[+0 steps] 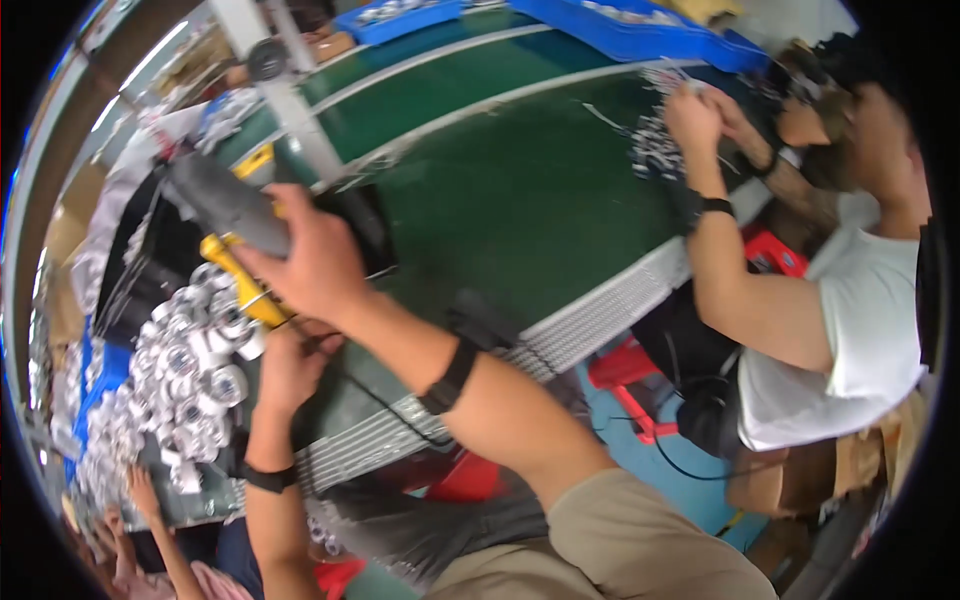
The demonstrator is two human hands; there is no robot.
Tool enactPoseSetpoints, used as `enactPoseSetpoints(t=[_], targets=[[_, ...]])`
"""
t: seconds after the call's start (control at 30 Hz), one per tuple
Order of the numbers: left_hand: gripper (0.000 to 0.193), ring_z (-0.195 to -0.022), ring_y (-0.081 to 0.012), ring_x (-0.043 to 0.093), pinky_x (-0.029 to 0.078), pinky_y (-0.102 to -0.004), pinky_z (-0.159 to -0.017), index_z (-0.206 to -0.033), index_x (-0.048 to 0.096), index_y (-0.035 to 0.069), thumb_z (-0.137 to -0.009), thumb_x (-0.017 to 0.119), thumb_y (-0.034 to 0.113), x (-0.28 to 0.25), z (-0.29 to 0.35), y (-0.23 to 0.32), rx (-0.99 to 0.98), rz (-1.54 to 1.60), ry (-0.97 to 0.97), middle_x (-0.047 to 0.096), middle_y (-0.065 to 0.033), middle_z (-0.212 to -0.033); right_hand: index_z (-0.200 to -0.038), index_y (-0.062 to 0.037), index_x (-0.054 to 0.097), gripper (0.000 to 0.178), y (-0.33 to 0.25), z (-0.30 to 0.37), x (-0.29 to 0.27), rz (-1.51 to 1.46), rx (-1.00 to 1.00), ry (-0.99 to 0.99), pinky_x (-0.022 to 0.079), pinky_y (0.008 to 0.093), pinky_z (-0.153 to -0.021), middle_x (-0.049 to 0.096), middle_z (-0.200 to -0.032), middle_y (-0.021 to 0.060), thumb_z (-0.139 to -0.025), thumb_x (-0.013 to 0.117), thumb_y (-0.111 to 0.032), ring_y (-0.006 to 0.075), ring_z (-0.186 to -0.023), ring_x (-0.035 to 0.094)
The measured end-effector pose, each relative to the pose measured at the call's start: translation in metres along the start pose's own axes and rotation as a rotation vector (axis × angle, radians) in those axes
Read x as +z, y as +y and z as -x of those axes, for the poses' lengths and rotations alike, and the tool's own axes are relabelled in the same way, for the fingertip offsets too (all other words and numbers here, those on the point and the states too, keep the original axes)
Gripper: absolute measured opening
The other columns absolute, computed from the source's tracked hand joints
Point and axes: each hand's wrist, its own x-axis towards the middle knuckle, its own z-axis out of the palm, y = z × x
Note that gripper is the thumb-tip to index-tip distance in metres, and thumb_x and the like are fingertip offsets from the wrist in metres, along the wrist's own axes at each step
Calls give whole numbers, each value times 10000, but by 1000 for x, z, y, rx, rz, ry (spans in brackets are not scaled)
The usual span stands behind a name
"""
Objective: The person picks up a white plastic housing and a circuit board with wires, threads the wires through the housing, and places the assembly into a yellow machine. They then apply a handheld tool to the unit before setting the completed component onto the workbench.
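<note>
My right hand [325, 255] is closed round a thick grey cylindrical tool body [225, 200], held above the left side of the table. Below it slants a yellow handle-like part [245, 285]; blur hides whether it joins the grey body. My left hand [290, 368] is closed at the lower end of the yellow part, where a dark cord [390, 412] trails off to the right. A heap of small white, round, cup-like parts [195, 370] lies just left of my left hand. A black open container [135, 265] stands behind the heap.
A green work table [500, 220] with a perforated metal edge [610, 300] spans the middle. At right, a co-worker [800, 320] handles small wired parts [655, 145]. Blue trays [600, 30] stand at the back. A post [300, 110] rises behind my hands. Other people's hands [140, 490] show lower left.
</note>
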Motion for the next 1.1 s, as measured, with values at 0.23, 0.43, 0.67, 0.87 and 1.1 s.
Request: enactPoseSetpoints(t=[0.23,0.43,0.67,0.87,1.1], targets=[[109,-649,-152,587,463,-285,-630,-912,665,-26,-805,662,-2,7,-5,2,101,-266,32,638,-93,-763,-1132,-55,449,529,4,2,-5,8,-8,-61,514,433,-701,665,-929,165,-766,757,-280,387,-840,654],[115,-619,-164,590,462,-291,-595,-909,663,-26,-799,670,5,10,-3,6,63,-287,72,623,-103,-733,-1129,-48,448,520,5,5,-3,5,3,-91,509,444,-707,661,-931,173,-772,750,-275,399,-848,647],[140,-663,-326,622,485,-364,-591,-881,640,-26,-742,658,-21,13,-3,3,225,-469,107,621,-168,-781,-1122,-54,452,509,4,7,0,0,9,-103,505,456,-702,656,-924,179,-770,745,-277,412,-847,637],[106,-655,-224,600,485,-331,-636,-910,603,-32,-811,610,5,0,-4,18,162,-366,394,596,-146,-756,-1123,-61,453,510,4,8,-6,-29,44,-122,502,464,-705,655,-930,193,-765,744,-276,422,-851,630],[229,-663,-44,464,387,-186,-594,-1023,658,-7,-933,614,198,-135,-12,30,183,-365,927,595,22,-786,-1294,-132,306,712,5,7,5,25,147,-141,488,479,-700,629,-872,202,-762,751,-296,425,-818,628]])
